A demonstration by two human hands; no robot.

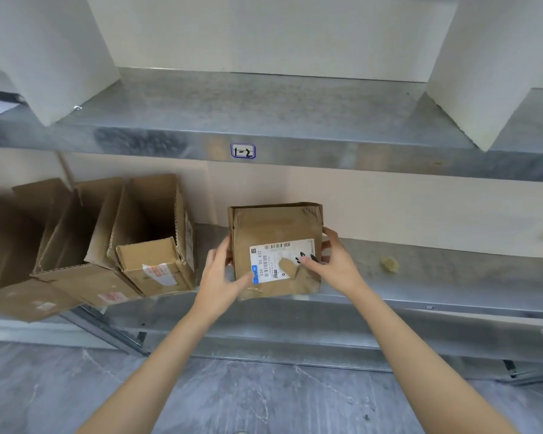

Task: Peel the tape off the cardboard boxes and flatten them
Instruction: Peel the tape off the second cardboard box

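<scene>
Where it is: the small cardboard box (275,233) sits at the front lip of the lower metal shelf (420,277), between my two hands and just right of the opened boxes (151,239).
Left hand (221,274): wrapped on the box's left edge, with the thumb on the near face by the label corner and the fingers round the side.
Right hand (336,261): clamped on the right edge, with the thumb pressed onto the shipping label (273,261) and the fingers behind.
Support: I cannot tell whether the bottom edge rests on the lip or is already lifted, because my hands and the blur hide it.
Handling: I judge it light, since two loose hands hold it without strain. The board is creased and dented at the top right corner, so the walls should give under a squeeze. The plain cardboard looks grippy, the label slicker.
Where to hold: I would keep one hand on a side wall near a corner, where the folds make it stiffest. The other hand would be free to pick at a tape end along a seam.
Facing: the labelled face is turned towards me and tipped slightly upward, and the closed top edge is away from me.
Long axis: the near face is close to square, so no strong axis shows. The label's long side runs left to right, and its code line reads bottom to top.
Risk: pulling the tape hard could tear the soft outer paper.
</scene>
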